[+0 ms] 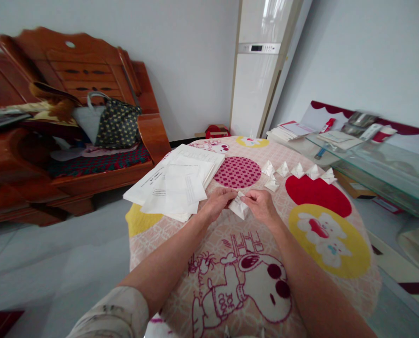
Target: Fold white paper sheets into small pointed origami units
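Between my two hands is a small piece of folded paper, white with some print on it. My left hand pinches its upper left side. On the right edge, the fingers of my right hand are closed on the same paper. Just left of my left hand lies a stack of printed sheets, its loose top pages askew. Beyond my right hand, several folded paper triangles stand in a row, with another paper triangle in front of them.
The round table wears a patterned cloth with cartoon figures. A glass-topped stand to the right carries papers, a metal container and a cup. A wooden bench holding bags is at the left; a tall white cabinet-like unit stands behind.
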`<state>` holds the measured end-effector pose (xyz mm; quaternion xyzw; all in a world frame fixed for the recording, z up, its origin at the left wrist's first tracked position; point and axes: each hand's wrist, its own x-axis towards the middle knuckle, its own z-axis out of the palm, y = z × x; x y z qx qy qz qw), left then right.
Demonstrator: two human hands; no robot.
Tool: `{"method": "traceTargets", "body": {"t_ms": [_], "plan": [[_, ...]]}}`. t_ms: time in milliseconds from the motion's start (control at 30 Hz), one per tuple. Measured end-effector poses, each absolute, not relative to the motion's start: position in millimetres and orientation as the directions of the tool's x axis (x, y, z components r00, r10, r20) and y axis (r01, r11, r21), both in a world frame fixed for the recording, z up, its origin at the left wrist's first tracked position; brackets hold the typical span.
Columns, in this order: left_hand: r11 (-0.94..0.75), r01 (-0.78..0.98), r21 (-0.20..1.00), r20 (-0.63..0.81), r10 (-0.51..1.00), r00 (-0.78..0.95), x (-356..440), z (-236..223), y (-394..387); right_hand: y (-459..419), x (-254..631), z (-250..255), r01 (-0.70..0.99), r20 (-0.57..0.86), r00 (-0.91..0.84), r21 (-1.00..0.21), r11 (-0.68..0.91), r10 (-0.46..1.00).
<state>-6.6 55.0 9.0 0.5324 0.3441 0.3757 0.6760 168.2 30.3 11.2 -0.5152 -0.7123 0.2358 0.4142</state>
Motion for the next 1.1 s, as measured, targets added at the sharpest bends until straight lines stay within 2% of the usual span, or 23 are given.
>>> {"method": "traceTargets", "body": {"t_ms": [467, 667, 767, 867, 1033, 1100], "plan": [[-0.059, -0.023, 0.998, 0.063, 0.944, 0.325, -1.6, 1.8, 55.6, 29.9, 167.1, 13.9, 0.518, 0.368, -0.129, -0.767, 0.379, 0.921], [-0.192, 0.121, 0.974, 0.164, 0.964, 0.209, -1.2, -2.4, 58.1, 28.5, 170.3, 18.9, 0.359, 0.243, -0.057, -0.9, 0.247, 0.968], [-0.177, 0.081, 0.981, 0.16, 0.971, 0.178, -2.1, -3.5, 60.4, 27.9, 174.2, 20.8, 0.223, 0.189, 0.095, -0.961, 0.164, 0.977], [-0.124, -0.047, 0.991, 0.13, 0.98, 0.153, -3.8, -3.6, 62.4, 27.2, 177.3, 22.1, 0.1, 0.151, 0.192, -0.986, 0.133, 0.97], [-0.089, -0.172, 0.981, 0.117, 0.981, 0.158, -3.3, -0.5, 60.6, 25.3, 171.3, 17.9, 0.035, 0.011, -0.038, -0.999, 0.013, 0.999], [-0.102, -0.172, 0.98, 0.129, 0.979, 0.157, -1.8, 0.7, 58.8, 24.9, 165.8, 15.2, 0.039, 0.022, -0.038, -0.999, 0.023, 0.999]]}}
